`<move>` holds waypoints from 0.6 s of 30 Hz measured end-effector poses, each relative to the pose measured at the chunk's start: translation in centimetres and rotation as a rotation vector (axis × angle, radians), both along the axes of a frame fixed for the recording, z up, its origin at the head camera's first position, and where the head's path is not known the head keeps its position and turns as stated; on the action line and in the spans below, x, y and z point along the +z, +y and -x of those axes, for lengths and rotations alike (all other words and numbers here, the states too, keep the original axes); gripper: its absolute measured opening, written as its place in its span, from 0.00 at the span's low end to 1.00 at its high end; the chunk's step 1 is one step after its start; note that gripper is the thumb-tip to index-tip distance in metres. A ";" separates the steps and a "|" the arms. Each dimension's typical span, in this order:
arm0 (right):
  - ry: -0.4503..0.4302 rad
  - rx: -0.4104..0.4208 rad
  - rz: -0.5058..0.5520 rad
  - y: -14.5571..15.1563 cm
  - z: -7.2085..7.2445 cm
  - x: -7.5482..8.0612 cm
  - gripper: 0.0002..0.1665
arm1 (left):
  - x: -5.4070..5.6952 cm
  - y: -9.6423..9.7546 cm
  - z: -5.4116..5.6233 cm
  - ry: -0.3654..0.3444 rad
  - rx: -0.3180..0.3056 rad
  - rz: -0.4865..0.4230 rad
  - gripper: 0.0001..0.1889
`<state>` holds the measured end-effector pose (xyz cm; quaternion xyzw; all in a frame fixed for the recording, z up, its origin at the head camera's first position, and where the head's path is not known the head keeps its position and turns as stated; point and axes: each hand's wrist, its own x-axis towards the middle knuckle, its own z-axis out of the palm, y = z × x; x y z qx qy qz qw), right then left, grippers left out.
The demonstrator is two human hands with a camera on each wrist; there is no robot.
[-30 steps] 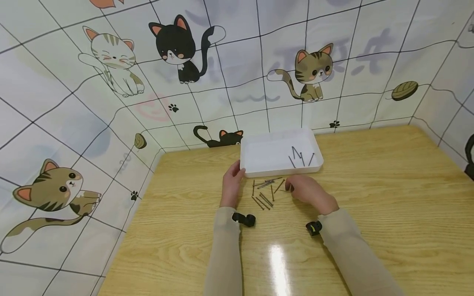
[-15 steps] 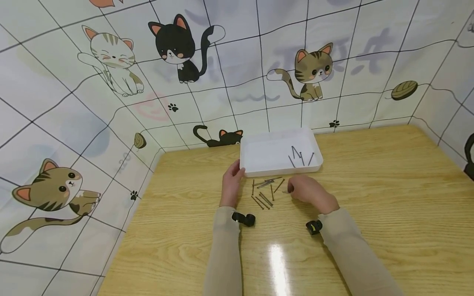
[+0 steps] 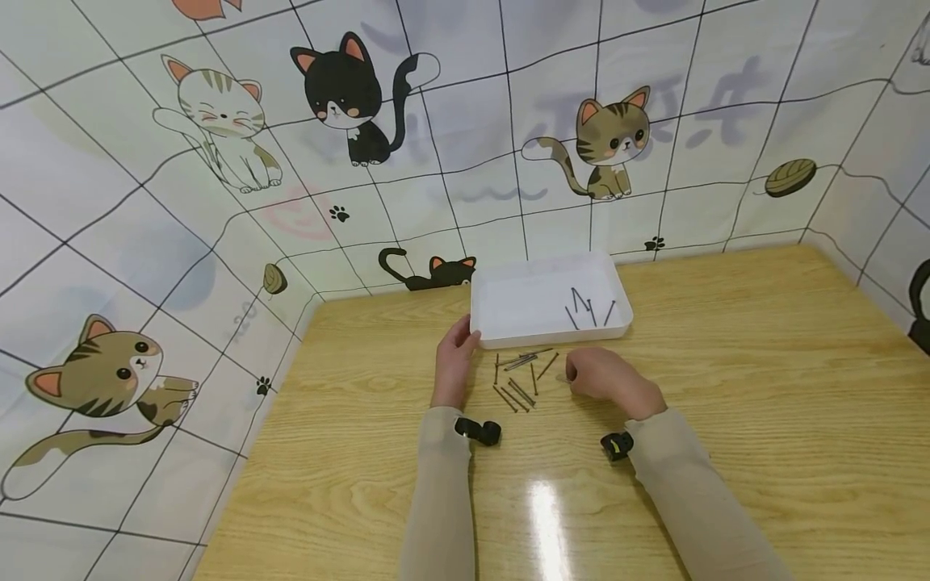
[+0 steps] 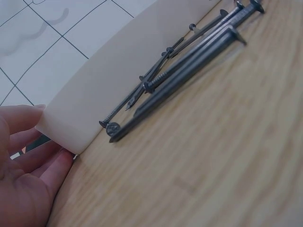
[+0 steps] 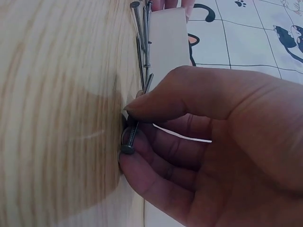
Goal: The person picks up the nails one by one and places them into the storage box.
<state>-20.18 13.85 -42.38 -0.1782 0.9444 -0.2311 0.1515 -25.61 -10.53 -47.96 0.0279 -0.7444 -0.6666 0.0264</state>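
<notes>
My left hand (image 3: 454, 363) holds the front left corner of a shallow white tray (image 3: 519, 303), with fingers on its side and the thumb near the front edge. In the left wrist view the fingers (image 4: 21, 118) touch the tray's corner (image 4: 71, 125). My right hand (image 3: 613, 383) is low over the table, right of the loose nails. Between its thumb and fingers it pinches a nail (image 5: 128, 148), head toward the fingertips. Several dark nails (image 3: 521, 392) lie scattered on the wood in front of the tray. More nails (image 3: 592, 311) lie in the tray's right part.
The pale wooden table (image 3: 349, 452) reaches back to a wall covering (image 3: 465, 145) printed with cats and grid lines. Black camera straps (image 3: 479, 430) sit on both wrists. Light glares off the table's front middle.
My right hand has drawn back slightly to the right from the nail pile, with the pinched nail now showing less in the head view. The left hand and tray stay in place.
</notes>
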 end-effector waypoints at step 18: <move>-0.091 0.037 0.141 1.1 0.1 0.2 0.21 | 0.1 -0.3 0.2 0.003 -0.028 -0.027 0.22</move>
